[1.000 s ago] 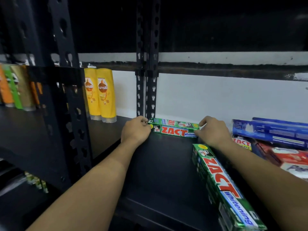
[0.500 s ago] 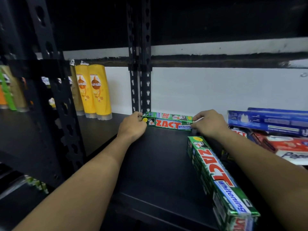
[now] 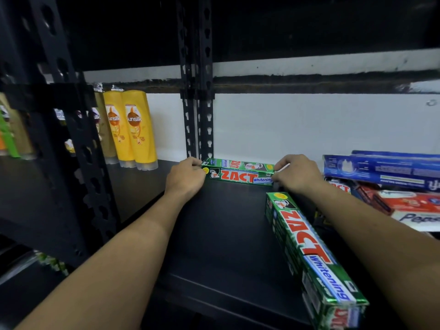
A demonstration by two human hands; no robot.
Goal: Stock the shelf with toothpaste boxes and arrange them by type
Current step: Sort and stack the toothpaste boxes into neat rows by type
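Head view. The left hand (image 3: 188,177) and right hand (image 3: 297,173) hold the two ends of a green ZACT box (image 3: 238,172), which lies lengthwise at the back of the black shelf (image 3: 214,234), near the white wall (image 3: 285,125). The fingers of each hand are curled round its end of the box. A second ZACT box (image 3: 309,246) lies end-on toward the camera at the front right, beside the right forearm. Blue boxes (image 3: 381,170) rest on red boxes (image 3: 409,202) in a loose pile at far right. Yellow shampoo bottles (image 3: 133,129) stand on the neighbouring bay, left of the perforated upright post (image 3: 197,91).
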